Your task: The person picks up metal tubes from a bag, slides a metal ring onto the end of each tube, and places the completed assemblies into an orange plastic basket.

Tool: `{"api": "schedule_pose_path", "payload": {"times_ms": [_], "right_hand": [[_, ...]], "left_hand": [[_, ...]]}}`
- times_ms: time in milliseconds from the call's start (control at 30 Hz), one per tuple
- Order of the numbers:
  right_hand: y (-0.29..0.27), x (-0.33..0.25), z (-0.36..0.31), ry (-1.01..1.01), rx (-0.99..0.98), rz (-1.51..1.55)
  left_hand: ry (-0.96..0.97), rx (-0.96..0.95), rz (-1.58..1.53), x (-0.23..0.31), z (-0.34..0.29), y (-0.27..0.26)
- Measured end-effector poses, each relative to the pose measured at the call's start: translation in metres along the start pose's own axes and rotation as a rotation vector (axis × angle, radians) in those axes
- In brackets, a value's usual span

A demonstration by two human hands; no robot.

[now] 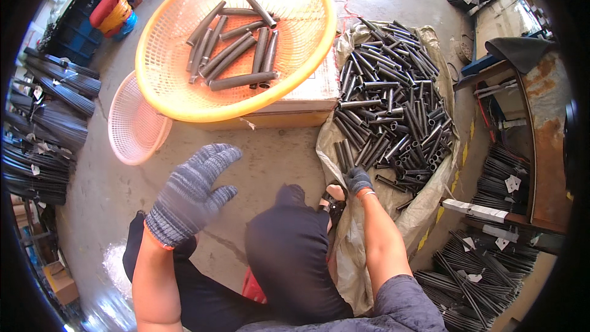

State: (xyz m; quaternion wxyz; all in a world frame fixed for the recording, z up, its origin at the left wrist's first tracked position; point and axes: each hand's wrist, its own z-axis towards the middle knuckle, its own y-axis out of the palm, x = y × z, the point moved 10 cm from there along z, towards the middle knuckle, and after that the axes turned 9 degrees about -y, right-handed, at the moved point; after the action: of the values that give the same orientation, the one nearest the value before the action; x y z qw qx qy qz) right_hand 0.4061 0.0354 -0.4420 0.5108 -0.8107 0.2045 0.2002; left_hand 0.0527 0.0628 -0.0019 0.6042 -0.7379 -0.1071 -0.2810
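Note:
My left hand [192, 193], in a grey striped knit glove, is raised over the floor below the big orange basket [215, 115]. It holds nothing, its thumb apart from the fingers. Several short black tubes [230, 59] lie in that basket. At the near left edge of a heap of similar tubes [393, 110], my right hand [358, 181], gloved too, is closed round the lower ends of a couple of black tubes [345, 155]; its fingers are partly hidden. The heap lies on a spread woven sack [353, 252].
The orange basket rests on a cardboard box [276, 120]. A smaller pink basket [138, 120] stands left of it. Bundles of long black rods are stacked at the left [46, 117] and lower right [473, 276]. A rusty-topped bench [544, 129] stands at right. A red stool [253, 286] is under me.

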Motion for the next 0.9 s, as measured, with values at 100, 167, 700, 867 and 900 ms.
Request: {"api": "schedule_pose_path", "payload": {"times_ms": [100, 167, 700, 867, 900], "right_hand": [[0.024, 0.004, 0.006, 0.004, -0.137, -0.191], [0.031, 0.017, 0.008, 0.190, -0.129, -0.118], [0.001, -0.015, -0.022, 0.040, 0.046, -0.075], [-0.036, -0.011, -0.052, -0.123, 0.098, 0.308], [-0.039, -0.010, -0.060, -0.066, 0.062, 0.473]], "left_hand": [[-0.021, -0.043, -0.017, 0.008, 0.004, 0.005], [-0.049, -0.071, -0.020, 0.010, 0.002, 0.006], [-0.077, -0.143, -0.066, -0.004, -0.001, 0.009], [0.086, -0.094, 0.004, 0.013, 0.002, 0.009], [0.112, -0.082, 0.011, 0.016, 0.002, 0.009]]}}
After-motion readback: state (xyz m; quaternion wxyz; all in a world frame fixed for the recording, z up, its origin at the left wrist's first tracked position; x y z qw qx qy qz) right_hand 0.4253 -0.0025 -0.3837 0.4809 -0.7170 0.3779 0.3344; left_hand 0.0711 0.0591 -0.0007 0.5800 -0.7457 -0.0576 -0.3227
